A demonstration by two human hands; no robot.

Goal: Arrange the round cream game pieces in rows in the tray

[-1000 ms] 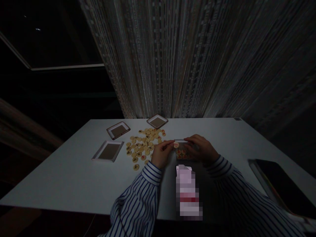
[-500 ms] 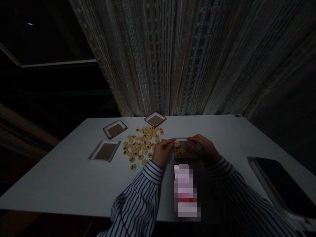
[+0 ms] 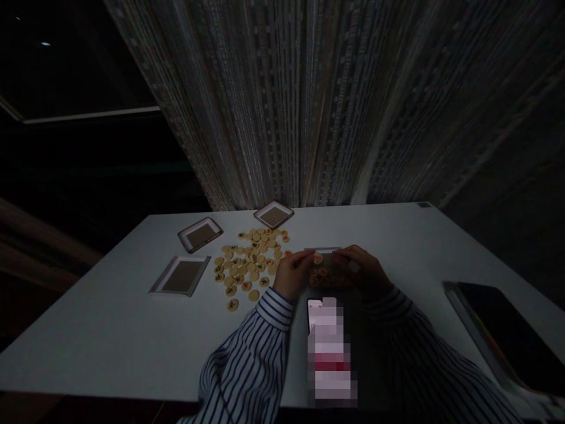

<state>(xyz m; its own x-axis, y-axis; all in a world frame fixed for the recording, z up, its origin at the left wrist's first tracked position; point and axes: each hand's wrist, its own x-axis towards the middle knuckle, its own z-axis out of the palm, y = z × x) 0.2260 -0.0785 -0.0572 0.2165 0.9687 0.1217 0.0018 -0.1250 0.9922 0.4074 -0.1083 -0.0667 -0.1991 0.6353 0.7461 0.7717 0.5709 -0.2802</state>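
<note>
My left hand (image 3: pixel 291 277) pinches a round Chinese chess piece (image 3: pixel 318 258) with a red character, held over a shallow box (image 3: pixel 324 249). Inside the box's near part lie several red-marked pieces (image 3: pixel 322 272). From the right, my right hand (image 3: pixel 365 270) reaches over the same box with thumb and fingers together; shadow hides what they grip, if anything. Left of my left hand spreads a loose heap of wooden Chinese chess pieces (image 3: pixel 253 259), some with black or red characters, others showing plain faces.
Three shallow trays lie beyond and left of the heap: a near-left tray (image 3: pixel 180 275), a far-left tray (image 3: pixel 200 234) and a back tray (image 3: pixel 273 214). A lit phone (image 3: pixel 314 312) lies before my hands. A dark tablet-like slab (image 3: pixel 507 330) rests at the right of the white table (image 3: pixel 110 330).
My left hand and its piece have shifted slightly right relative to the box. My right hand stays over the box, its fingers drawn closer together. The view has tilted slightly.
</note>
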